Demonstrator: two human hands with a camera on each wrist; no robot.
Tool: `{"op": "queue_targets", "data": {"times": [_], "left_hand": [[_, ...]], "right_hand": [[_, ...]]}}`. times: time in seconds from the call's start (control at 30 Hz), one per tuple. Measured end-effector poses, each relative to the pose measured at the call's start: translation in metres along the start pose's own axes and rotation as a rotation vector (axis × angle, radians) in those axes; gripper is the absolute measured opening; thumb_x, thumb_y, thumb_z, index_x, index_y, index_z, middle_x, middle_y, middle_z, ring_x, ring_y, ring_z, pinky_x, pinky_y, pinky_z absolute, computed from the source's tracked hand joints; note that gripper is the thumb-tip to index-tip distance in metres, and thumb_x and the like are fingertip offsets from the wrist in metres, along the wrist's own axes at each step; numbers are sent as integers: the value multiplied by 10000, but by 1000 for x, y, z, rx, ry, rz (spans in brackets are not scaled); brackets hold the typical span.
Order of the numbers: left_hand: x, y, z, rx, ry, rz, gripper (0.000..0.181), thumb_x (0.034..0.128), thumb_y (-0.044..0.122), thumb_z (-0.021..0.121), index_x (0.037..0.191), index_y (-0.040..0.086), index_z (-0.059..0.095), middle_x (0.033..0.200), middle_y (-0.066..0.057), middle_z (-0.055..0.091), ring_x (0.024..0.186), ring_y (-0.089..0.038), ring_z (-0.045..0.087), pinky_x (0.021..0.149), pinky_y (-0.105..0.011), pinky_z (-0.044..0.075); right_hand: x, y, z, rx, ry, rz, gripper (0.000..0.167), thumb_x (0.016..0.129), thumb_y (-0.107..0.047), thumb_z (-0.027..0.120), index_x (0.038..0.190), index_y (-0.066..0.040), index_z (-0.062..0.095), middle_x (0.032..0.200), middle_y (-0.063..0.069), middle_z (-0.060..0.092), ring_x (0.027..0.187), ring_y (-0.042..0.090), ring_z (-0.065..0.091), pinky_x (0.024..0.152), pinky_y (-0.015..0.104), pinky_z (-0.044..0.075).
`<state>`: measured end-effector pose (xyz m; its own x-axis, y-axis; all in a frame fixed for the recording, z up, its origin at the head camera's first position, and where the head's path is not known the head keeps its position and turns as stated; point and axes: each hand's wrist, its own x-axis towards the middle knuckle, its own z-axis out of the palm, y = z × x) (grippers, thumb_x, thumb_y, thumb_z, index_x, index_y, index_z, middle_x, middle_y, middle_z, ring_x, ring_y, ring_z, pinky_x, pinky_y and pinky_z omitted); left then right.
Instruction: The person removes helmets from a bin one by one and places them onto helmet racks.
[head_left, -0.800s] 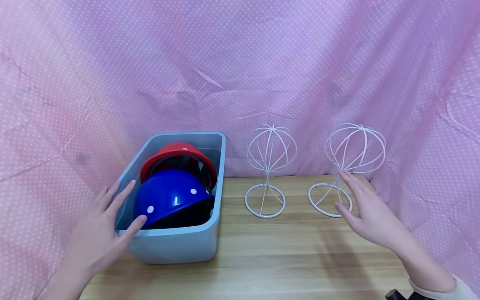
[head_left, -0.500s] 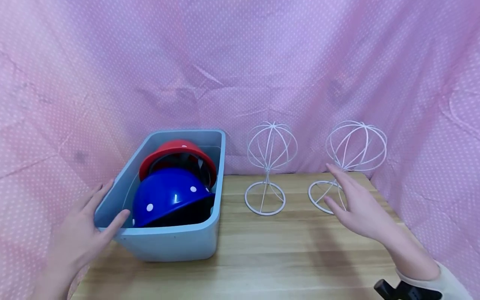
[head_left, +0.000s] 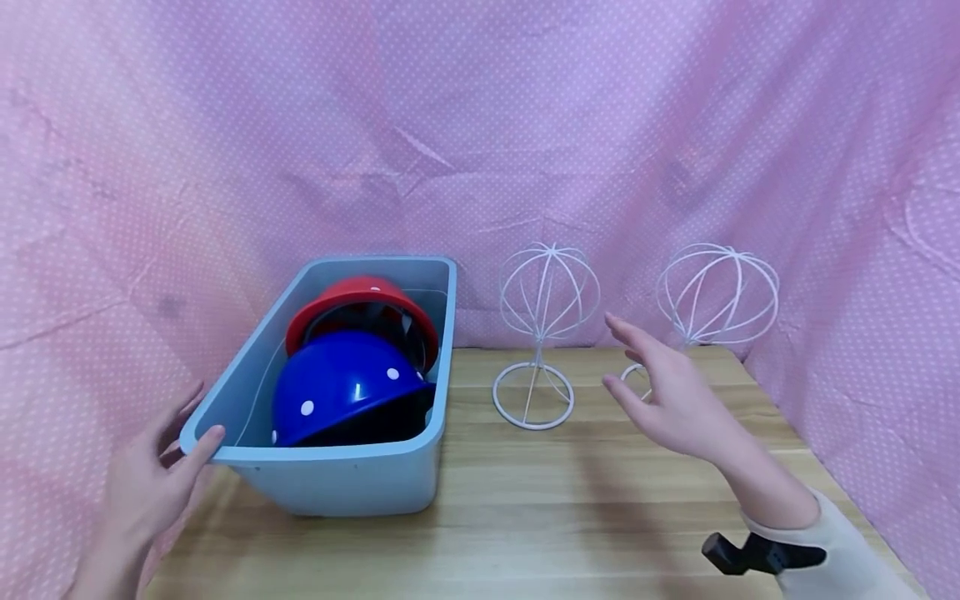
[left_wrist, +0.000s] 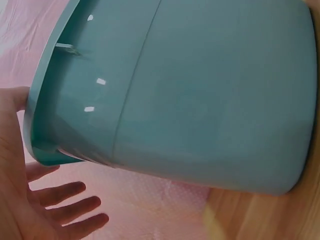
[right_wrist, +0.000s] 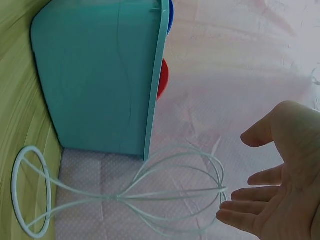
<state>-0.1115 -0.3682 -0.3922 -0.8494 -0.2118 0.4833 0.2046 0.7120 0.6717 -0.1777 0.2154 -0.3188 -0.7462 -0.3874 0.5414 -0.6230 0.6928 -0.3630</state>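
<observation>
A grey-blue plastic bin (head_left: 352, 482) holds a blue hard hat (head_left: 341, 387) in front of a red hard hat (head_left: 360, 293), both with white dots. At the bin's front left corner is my left hand (head_left: 146, 487). Its thumb touches the rim, while the other fingers extend loosely outside the wall; in the left wrist view, several fingers (left_wrist: 70, 212) hang apart from the bin. My right hand (head_left: 678, 404), fingers relaxed and holding nothing, hovers over the table between two white wire stands. It partly hides the base of the right stand (head_left: 720, 292).
The left wire stand (head_left: 538, 333) stands upright on the wooden table (head_left: 517, 533), right of the bin. Behind and beside the table hangs a pink dotted cloth (head_left: 480, 125). A black device (head_left: 765, 552) is strapped to the right wrist.
My left hand has moved left and down from over the bin's front left area to its corner. My right hand has moved left, away from the right stand. The hats stay in the bin.
</observation>
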Motion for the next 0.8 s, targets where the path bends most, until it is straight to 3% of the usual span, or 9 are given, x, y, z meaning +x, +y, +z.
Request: {"op": "queue_targets", "data": {"times": [0.03, 0.13, 0.23, 0.37, 0.57, 0.67, 0.8], "left_hand": [[-1, -1, 2, -35, 6, 9, 653, 995, 123, 725, 1603, 163, 489, 1340, 342, 548, 1076, 310, 470, 838, 47, 414], [-3, -2, 7, -116, 37, 19, 600, 1007, 40, 667, 1582, 78, 500, 1243, 376, 570, 1087, 242, 558, 850, 24, 444], [-6, -2, 11, -182, 42, 15, 574, 1020, -21, 606, 1580, 31, 486, 1220, 367, 584, 1059, 205, 595, 855, 3, 479], [-6, -3, 15, -233, 34, -8, 583, 1035, -45, 570, 1600, 44, 459, 1259, 346, 578, 1040, 174, 625, 803, -31, 526], [-5, -1, 20, -231, 42, -60, 584, 1050, 1, 584, 1613, 83, 455, 1279, 338, 533, 1036, 195, 592, 751, -43, 540], [-5, 1, 21, -329, 49, -83, 584, 1034, -32, 591, 1598, 62, 474, 1250, 304, 576, 1012, 169, 623, 748, -54, 549], [-3, 4, 23, -376, 65, -133, 575, 1032, -15, 610, 1588, 84, 498, 1239, 271, 576, 988, 163, 625, 745, -48, 545]], "right_hand": [[2, -2, 2, 7, 2, -10, 698, 955, -74, 736, 1585, -2, 445, 1483, 268, 609, 1192, 444, 717, 848, 430, 653], [11, -7, 9, 82, -8, -44, 661, 960, -37, 720, 1565, 20, 461, 1491, 251, 612, 1289, 412, 674, 1020, 479, 584], [21, -12, 19, 217, -49, -47, 621, 979, -9, 693, 1554, 38, 463, 1488, 243, 616, 1338, 401, 643, 1060, 467, 562], [38, -21, 34, 433, -127, 16, 576, 1015, 7, 636, 1556, 61, 447, 1507, 245, 598, 1373, 408, 618, 1092, 455, 543], [65, -38, 55, 711, -203, 79, 522, 1057, 3, 564, 1551, 99, 426, 1542, 286, 549, 1391, 443, 593, 1132, 461, 517], [77, -48, 66, 857, -259, 121, 515, 1081, -30, 524, 1564, 101, 402, 1561, 305, 518, 1412, 467, 563, 1122, 443, 534], [97, -59, 79, 1100, -339, 227, 538, 1106, -78, 465, 1599, 94, 336, 1596, 319, 468, 1453, 486, 511, 1151, 416, 513]]}}
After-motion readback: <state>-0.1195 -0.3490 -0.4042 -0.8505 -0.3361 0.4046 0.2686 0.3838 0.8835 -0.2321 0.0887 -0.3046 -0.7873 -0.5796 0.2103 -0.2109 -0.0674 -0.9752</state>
